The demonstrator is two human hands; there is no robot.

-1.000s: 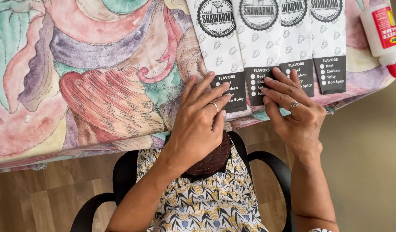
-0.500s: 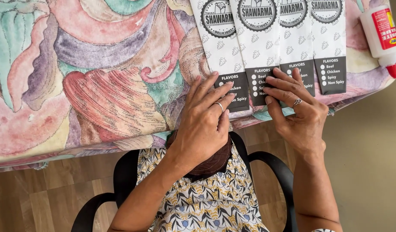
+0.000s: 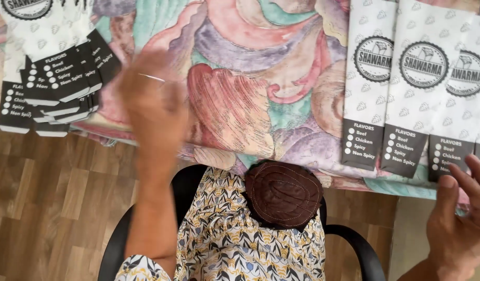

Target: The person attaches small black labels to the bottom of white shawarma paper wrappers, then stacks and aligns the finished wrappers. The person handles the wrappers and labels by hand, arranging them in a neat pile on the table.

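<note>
Fingers [image 3: 471,179] of the right hand [image 3: 461,229] are spread loosely open and grip nothing, their tips resting on the lower edge of the row of white paper sleeves [image 3: 412,99] overlapped at the near right edge of the table. Further left, the left hand [image 3: 154,112] is motion-blurred above the patterned tablecloth [image 3: 250,67]; it seems open and empty, though I cannot tell for sure. Beyond it, at the far left, a fanned stack of the same sleeves [image 3: 52,73] overhangs the table edge.
</note>
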